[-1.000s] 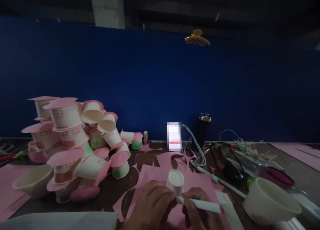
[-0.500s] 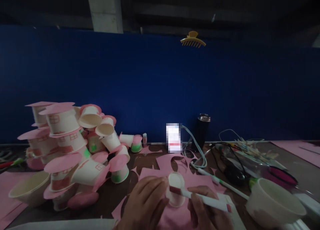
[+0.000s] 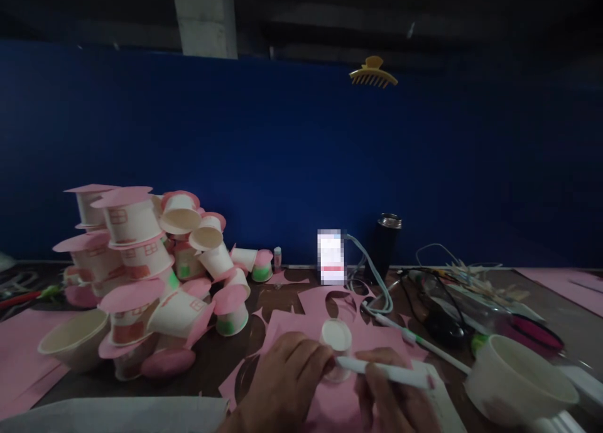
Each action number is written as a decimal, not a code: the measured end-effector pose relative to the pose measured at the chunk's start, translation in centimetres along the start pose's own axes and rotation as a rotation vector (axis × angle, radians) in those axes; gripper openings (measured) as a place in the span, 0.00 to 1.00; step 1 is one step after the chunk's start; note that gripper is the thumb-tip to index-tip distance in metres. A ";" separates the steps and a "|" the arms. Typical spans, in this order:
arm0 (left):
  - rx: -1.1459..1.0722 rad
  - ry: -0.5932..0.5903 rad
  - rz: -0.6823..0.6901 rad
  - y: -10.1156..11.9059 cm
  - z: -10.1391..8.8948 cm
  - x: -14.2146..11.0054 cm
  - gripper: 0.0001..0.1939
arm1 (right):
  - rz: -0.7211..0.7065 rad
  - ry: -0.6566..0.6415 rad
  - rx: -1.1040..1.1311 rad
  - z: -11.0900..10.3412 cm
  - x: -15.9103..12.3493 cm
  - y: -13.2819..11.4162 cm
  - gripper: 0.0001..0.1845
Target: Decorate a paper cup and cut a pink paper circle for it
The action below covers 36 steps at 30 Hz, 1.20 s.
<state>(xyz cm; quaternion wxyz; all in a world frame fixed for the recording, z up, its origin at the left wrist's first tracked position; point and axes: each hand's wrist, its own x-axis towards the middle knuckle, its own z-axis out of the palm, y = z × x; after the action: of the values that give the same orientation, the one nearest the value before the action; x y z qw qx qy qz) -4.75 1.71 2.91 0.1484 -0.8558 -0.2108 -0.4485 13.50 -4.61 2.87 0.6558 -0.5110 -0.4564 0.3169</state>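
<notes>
A white marker (image 3: pixel 398 374) lies in the grip of my right hand (image 3: pixel 391 395), pointing left. Its dark red cap end is mostly covered by the curled fingers of my left hand (image 3: pixel 292 376), which close around it. Between and behind both hands, a small white paper cup (image 3: pixel 336 336) stands on pink paper (image 3: pixel 325 414); its lower part is partly hidden by my fingers and the marker.
Paper cups with pink paper discs (image 3: pixel 134 222) and drawn red windows pile up on the left, near an empty bowl (image 3: pixel 75 339). A phone (image 3: pixel 331 257), a black flask (image 3: pixel 384 247), cables, a mouse (image 3: pixel 445 328) and a large white cup (image 3: pixel 513 383) occupy the right side.
The marker's dark red end, in plain sight before, has gone behind my left fingers. Both hands have come closer together over the cup. The whole view has shifted slightly.
</notes>
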 end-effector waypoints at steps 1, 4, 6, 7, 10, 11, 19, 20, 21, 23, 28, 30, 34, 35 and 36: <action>0.014 0.026 0.016 -0.7 0.1 -0.4 0.12 | -0.027 0.038 0.063 -0.6 0.6 -0.2 0.17; 0.160 0.038 -0.105 -3.2 0.6 -1.6 0.10 | -0.075 0.222 0.168 -2.0 2.3 -0.6 0.17; 0.257 -0.008 -0.171 -4.5 1.1 -2.4 0.13 | -0.113 0.244 0.111 -2.0 2.7 -0.5 0.15; 0.279 -0.039 -0.232 -5.0 1.5 -2.7 0.15 | -0.127 0.225 0.068 -1.8 2.6 -0.4 0.15; 0.237 -0.146 -0.459 -5.9 2.5 -3.5 0.22 | -0.144 0.175 0.017 -0.7 2.0 0.0 0.15; 0.215 -0.168 -0.516 -6.1 2.8 -3.7 0.24 | -0.146 0.164 0.015 -0.5 1.7 0.1 0.15; 0.086 -0.184 -0.483 -4.4 2.3 -2.5 0.27 | -0.103 0.142 -0.014 -0.5 1.5 0.7 0.14; -0.010 -0.192 -0.469 -3.6 2.4 -2.1 0.30 | -0.104 0.155 -0.026 -0.5 1.5 0.7 0.15; -0.101 -0.183 -0.481 -2.9 2.7 -1.9 0.36 | -0.106 0.165 -0.044 -0.5 1.5 0.7 0.15; -0.269 -0.216 -0.519 -1.4 3.6 -1.6 0.46 | -0.110 0.185 -0.083 -0.5 1.4 0.6 0.16; -0.624 -0.314 -0.827 0.4 5.0 -0.7 0.38 | -0.104 0.149 -0.107 -0.4 1.1 0.4 0.16; -0.832 -0.317 -0.942 0.2 4.0 0.5 0.27 | -0.102 0.132 -0.112 -0.3 1.1 0.5 0.16; -0.772 -0.097 -1.085 -1.9 -0.3 3.4 0.26 | -0.103 0.125 -0.137 -0.3 1.3 0.8 0.15; -0.718 -0.044 -1.116 -2.5 -1.5 4.0 0.26 | -0.113 0.135 -0.150 -0.4 1.5 0.9 0.15; -0.693 -0.006 -1.125 -3.1 -2.6 4.5 0.26 | -0.126 0.136 -0.162 -0.4 1.6 1.0 0.15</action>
<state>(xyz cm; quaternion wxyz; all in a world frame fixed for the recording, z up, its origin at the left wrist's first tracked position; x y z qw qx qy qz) -5.86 4.24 8.30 -0.3933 -0.6146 -0.4695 -0.4971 14.54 -3.03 2.31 0.6605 -0.5529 -0.4661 0.2020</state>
